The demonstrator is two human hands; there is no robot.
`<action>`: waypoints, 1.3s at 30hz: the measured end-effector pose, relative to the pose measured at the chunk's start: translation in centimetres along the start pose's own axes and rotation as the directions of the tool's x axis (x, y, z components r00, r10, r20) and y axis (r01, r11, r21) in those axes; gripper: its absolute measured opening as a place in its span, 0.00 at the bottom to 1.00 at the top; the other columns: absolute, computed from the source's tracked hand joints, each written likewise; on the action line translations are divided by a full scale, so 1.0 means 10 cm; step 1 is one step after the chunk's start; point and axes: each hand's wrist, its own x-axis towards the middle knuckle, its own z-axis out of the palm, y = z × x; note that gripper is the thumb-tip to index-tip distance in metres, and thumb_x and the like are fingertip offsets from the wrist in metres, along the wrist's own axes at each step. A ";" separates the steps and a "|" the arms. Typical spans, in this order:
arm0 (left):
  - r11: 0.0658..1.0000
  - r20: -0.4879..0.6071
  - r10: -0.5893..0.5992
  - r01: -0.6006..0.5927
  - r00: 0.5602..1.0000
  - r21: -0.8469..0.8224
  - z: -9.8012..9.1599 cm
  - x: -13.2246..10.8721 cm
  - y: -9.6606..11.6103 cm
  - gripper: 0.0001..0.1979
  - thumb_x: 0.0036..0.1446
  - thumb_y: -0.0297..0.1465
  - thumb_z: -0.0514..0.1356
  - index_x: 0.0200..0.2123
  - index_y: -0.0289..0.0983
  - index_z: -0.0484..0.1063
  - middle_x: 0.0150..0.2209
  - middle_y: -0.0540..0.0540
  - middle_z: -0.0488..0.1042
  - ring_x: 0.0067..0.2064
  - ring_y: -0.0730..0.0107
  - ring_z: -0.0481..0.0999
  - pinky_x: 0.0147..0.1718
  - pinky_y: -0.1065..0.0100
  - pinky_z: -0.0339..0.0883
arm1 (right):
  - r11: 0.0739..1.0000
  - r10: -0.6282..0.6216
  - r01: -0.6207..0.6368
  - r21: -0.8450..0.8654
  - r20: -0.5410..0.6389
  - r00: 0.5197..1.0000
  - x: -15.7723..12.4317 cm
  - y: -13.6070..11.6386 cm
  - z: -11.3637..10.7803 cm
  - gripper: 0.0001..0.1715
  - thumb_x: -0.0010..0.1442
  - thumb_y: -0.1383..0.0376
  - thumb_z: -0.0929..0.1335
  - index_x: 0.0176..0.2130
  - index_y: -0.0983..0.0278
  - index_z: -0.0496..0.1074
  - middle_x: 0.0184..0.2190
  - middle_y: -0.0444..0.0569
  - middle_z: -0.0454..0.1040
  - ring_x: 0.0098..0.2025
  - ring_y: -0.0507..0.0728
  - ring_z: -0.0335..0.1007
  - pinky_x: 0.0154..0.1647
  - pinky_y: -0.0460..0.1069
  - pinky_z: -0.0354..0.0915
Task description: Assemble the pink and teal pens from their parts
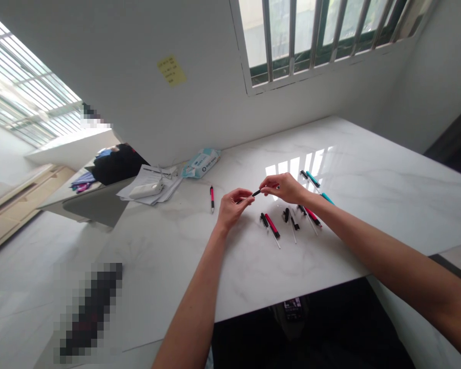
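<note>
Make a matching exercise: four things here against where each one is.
1 sticky note
2 wipes pack
3 whole red pen
4 black pen part

a pinched between left hand and right hand
b stuck on the wall
c lying alone on the table
d beside the papers

Pairs: 1-b, 2-d, 3-c, 4-a

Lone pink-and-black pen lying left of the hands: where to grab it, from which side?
Likely the pink middle of the slim pink-and-black pen, from above, fingers closing across its width. It lies flat on the white marble table, lengthwise away from the person, with bare surface on both sides; the left hand is nearest.
</note>
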 end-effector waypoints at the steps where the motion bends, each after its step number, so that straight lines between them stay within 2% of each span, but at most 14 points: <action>1: 1.000 -0.003 0.009 -0.009 1.000 0.012 0.00 0.00 0.00 0.19 0.51 0.43 0.74 0.38 0.35 0.81 0.36 0.43 0.82 0.34 0.66 0.82 0.36 0.66 0.77 | 1.000 0.025 -0.025 -0.017 0.015 1.000 0.00 -0.01 0.00 0.15 0.64 0.53 0.71 0.37 0.61 0.82 0.29 0.46 0.82 0.31 0.54 0.73 0.37 0.49 0.66; 6: 0.997 0.042 0.024 -0.027 0.999 0.066 0.02 -0.04 0.02 0.16 0.52 0.42 0.73 0.38 0.36 0.81 0.38 0.44 0.82 0.34 0.68 0.81 0.35 0.67 0.76 | 0.985 0.101 -0.094 -0.141 0.042 0.994 -0.01 -0.05 -0.01 0.26 0.67 0.49 0.68 0.28 0.63 0.80 0.21 0.45 0.77 0.23 0.51 0.63 0.29 0.48 0.57; 11: 1.000 0.077 0.006 -0.009 0.997 0.030 0.05 -0.07 0.04 0.18 0.54 0.38 0.72 0.47 0.38 0.82 0.39 0.44 0.83 0.32 0.69 0.81 0.36 0.67 0.77 | 0.986 0.083 -0.078 -0.148 0.026 0.996 -0.02 -0.04 0.00 0.29 0.68 0.47 0.67 0.25 0.63 0.79 0.19 0.45 0.75 0.22 0.50 0.61 0.27 0.49 0.55; 13: 0.999 0.061 -0.007 0.004 0.998 0.036 0.06 -0.07 0.05 0.16 0.55 0.36 0.70 0.46 0.38 0.83 0.39 0.44 0.83 0.31 0.69 0.81 0.34 0.68 0.76 | 0.986 0.081 -0.077 -0.145 0.021 0.997 -0.02 -0.02 0.00 0.28 0.68 0.48 0.67 0.27 0.63 0.80 0.20 0.45 0.76 0.22 0.51 0.63 0.28 0.49 0.57; 16: 0.998 0.033 -0.008 0.006 0.999 0.065 0.05 -0.06 0.05 0.12 0.57 0.35 0.69 0.43 0.38 0.84 0.39 0.45 0.84 0.32 0.69 0.82 0.33 0.69 0.75 | 0.996 0.036 -0.034 -0.084 0.021 0.999 -0.03 0.03 0.01 0.19 0.65 0.50 0.70 0.41 0.61 0.82 0.27 0.45 0.80 0.27 0.53 0.71 0.34 0.49 0.64; 18: 0.997 0.026 0.001 -0.003 1.000 0.071 0.04 -0.05 0.05 0.12 0.58 0.36 0.68 0.44 0.38 0.84 0.38 0.45 0.84 0.32 0.68 0.82 0.33 0.69 0.75 | 1.000 -0.017 0.018 -0.009 0.027 0.999 -0.03 0.05 0.01 0.19 0.62 0.53 0.73 0.48 0.60 0.79 0.34 0.47 0.83 0.34 0.55 0.76 0.40 0.50 0.69; 20: 0.998 0.022 0.012 -0.014 1.000 0.066 0.03 -0.05 0.04 0.13 0.58 0.37 0.69 0.44 0.38 0.83 0.39 0.45 0.84 0.32 0.68 0.82 0.34 0.68 0.76 | 0.998 -0.048 0.047 0.029 0.026 0.999 -0.03 0.05 0.02 0.16 0.61 0.55 0.73 0.46 0.60 0.79 0.37 0.49 0.83 0.38 0.56 0.78 0.44 0.51 0.71; 22: 0.997 0.016 0.025 -0.026 1.000 0.067 0.02 -0.04 0.02 0.13 0.57 0.38 0.69 0.44 0.38 0.83 0.41 0.44 0.84 0.34 0.67 0.82 0.36 0.67 0.77 | 0.999 -0.032 0.032 -0.004 0.012 0.999 -0.02 0.03 0.02 0.13 0.62 0.56 0.72 0.41 0.61 0.80 0.35 0.48 0.83 0.36 0.55 0.78 0.42 0.51 0.71; 25: 0.994 0.013 0.056 -0.057 0.998 0.093 0.02 -0.04 0.01 0.14 0.57 0.38 0.70 0.45 0.39 0.83 0.44 0.43 0.84 0.39 0.64 0.83 0.40 0.66 0.78 | 0.994 0.043 -0.041 -0.101 0.011 0.999 -0.02 0.00 0.01 0.20 0.66 0.52 0.69 0.32 0.62 0.80 0.27 0.48 0.81 0.29 0.54 0.74 0.35 0.50 0.67; 27: 0.993 0.017 0.065 -0.067 0.998 0.101 0.03 -0.04 0.01 0.13 0.58 0.38 0.69 0.44 0.39 0.83 0.44 0.44 0.84 0.39 0.64 0.83 0.41 0.66 0.78 | 0.994 0.058 -0.056 -0.089 0.026 0.998 -0.02 0.00 -0.01 0.20 0.66 0.50 0.69 0.35 0.63 0.81 0.27 0.47 0.81 0.28 0.54 0.74 0.34 0.50 0.66; 30: 0.993 0.023 0.057 -0.059 0.998 0.100 0.04 -0.04 0.03 0.13 0.58 0.38 0.68 0.44 0.39 0.84 0.41 0.44 0.85 0.35 0.66 0.83 0.38 0.66 0.77 | 0.999 0.009 -0.011 0.031 0.044 0.999 -0.03 0.01 -0.03 0.18 0.62 0.52 0.73 0.44 0.62 0.80 0.32 0.48 0.83 0.33 0.55 0.78 0.38 0.50 0.70; 33: 0.993 0.031 0.051 -0.054 0.998 0.106 0.05 -0.04 0.03 0.13 0.57 0.39 0.69 0.43 0.39 0.84 0.39 0.44 0.85 0.35 0.65 0.83 0.36 0.67 0.76 | 0.999 -0.005 0.003 0.033 0.040 0.999 -0.02 0.03 -0.03 0.15 0.61 0.54 0.73 0.39 0.62 0.79 0.32 0.49 0.83 0.35 0.56 0.78 0.39 0.50 0.71; 39: 0.985 0.030 0.069 -0.073 0.997 0.157 0.02 -0.04 0.01 0.14 0.56 0.38 0.69 0.44 0.41 0.84 0.42 0.43 0.85 0.37 0.64 0.83 0.39 0.66 0.77 | 0.998 0.067 -0.067 -0.008 0.044 0.997 -0.01 0.05 0.04 0.18 0.65 0.52 0.70 0.34 0.63 0.78 0.27 0.46 0.82 0.28 0.53 0.75 0.33 0.48 0.67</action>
